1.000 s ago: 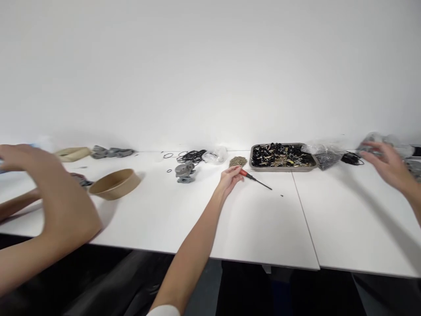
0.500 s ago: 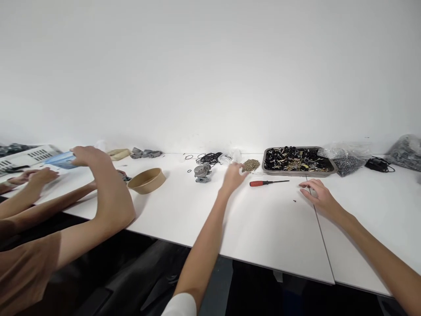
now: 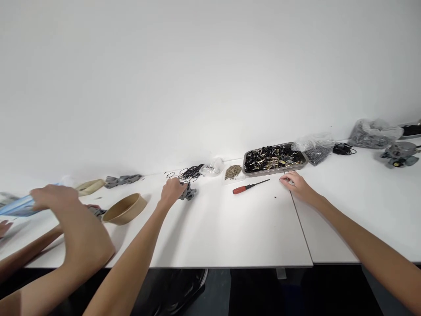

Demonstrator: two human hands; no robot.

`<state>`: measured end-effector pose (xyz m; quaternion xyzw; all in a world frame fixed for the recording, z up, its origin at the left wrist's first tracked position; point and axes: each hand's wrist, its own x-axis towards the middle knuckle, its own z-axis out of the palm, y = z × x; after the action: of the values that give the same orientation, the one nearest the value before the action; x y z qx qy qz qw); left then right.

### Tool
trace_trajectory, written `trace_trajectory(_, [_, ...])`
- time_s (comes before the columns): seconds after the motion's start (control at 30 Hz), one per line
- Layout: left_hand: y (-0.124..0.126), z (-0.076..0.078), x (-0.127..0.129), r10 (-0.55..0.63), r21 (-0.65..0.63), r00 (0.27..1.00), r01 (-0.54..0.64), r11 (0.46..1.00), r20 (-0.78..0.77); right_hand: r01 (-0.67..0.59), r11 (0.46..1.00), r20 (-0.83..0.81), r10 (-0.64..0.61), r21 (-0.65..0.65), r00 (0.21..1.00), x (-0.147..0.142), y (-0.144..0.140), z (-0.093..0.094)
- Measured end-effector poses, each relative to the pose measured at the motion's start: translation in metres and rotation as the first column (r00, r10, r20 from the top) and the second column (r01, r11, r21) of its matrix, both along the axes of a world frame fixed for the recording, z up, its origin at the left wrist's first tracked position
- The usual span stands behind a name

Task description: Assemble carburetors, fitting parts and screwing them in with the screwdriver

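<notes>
White tabletops [image 3: 250,228] butt together under a bare white wall, and the work sits along their far edge. Fingers of the person's left hand [image 3: 172,192] curl down over a small grey cast-metal part with flanges [image 3: 189,192], which lies on the table just in front of a tangle of thin black rubber rings [image 3: 192,172]; the hand covers the part's left half, and whether it is truly gripped or only touched cannot be told. The right hand [image 3: 295,184] rests with loosely bent fingers on the table, holding nothing, near the seam and just in front of a shallow grey metal tray of black and brass fittings [image 3: 274,158]. Between the hands lies a red-handled screwdriver [image 3: 249,187], behind it a little heap of brass-coloured screws [image 3: 233,171]. The grey part looks rigid, dense for its size and not fragile, with edges that give grip; taking it across the body between thumb and fingers, clear of the protruding flanges, seems soundest. Farther left stands a round brown paper bowl [image 3: 126,209], and another person's hand [image 3: 52,197] holds a blurred pale blue object [image 3: 16,206].
</notes>
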<state>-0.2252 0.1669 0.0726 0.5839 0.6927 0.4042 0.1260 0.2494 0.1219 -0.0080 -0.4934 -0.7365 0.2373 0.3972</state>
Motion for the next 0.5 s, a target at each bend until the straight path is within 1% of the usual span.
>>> trace_trajectory(0.07, [-0.010, 0.009, 0.005, 0.035, 0.055, 0.998, -0.032, 0.998, -0.059, -0.001, 1.000, -0.004, 0.001, 0.005, 1.000, 0.000, 0.002, -0.001])
trace_trajectory(0.1, [-0.015, 0.013, 0.012, 0.041, 0.101, 0.994, -0.031, 0.994, -0.097, -0.001, 1.000, -0.008, 0.001, 0.005, 1.000, 0.000, 0.002, -0.002])
trace_trajectory(0.13, [-0.021, 0.017, 0.020, 0.019, 0.136, 0.993, -0.003, 0.991, -0.115, -0.001, 1.000, -0.012, 0.001, 0.005, 1.000, 0.000, 0.003, -0.003])
trace_trajectory(0.17, [-0.027, 0.020, 0.032, -0.019, 0.158, 0.993, 0.038, 0.987, -0.118, -0.002, 1.000, -0.015, 0.002, 0.002, 1.000, 0.000, 0.003, -0.003])
trace_trajectory(0.2, [-0.034, 0.023, 0.046, -0.085, 0.172, 0.991, 0.102, 0.980, -0.103, -0.001, 1.000, -0.017, 0.001, -0.001, 1.000, 0.000, 0.004, -0.004])
trace_trajectory(0.27, [-0.048, 0.024, 0.081, -0.226, 0.153, 0.974, 0.228, 0.961, -0.031, 0.006, 1.000, -0.017, -0.006, -0.008, 1.000, 0.000, 0.004, -0.004])
trace_trajectory(0.33, [-0.063, 0.019, 0.121, -0.369, 0.064, 0.927, 0.365, 0.929, 0.072, 0.019, 1.000, -0.013, -0.019, -0.013, 1.000, 0.000, 0.003, -0.003])
trace_trajectory(0.4, [-0.077, 0.008, 0.161, -0.503, -0.050, 0.844, 0.519, 0.853, 0.186, 0.032, 0.999, -0.011, -0.032, -0.014, 0.999, 0.001, 0.002, -0.002])
trace_trajectory(0.47, [-0.089, -0.005, 0.198, -0.606, -0.077, 0.764, 0.633, 0.770, 0.222, 0.045, 0.999, -0.010, -0.045, -0.011, 0.999, 0.001, 0.002, -0.001])
trace_trajectory(0.5, [-0.094, -0.011, 0.213, -0.644, -0.064, 0.736, 0.667, 0.742, 0.207, 0.052, 0.999, -0.011, -0.052, -0.009, 0.999, 0.002, 0.002, 0.000])
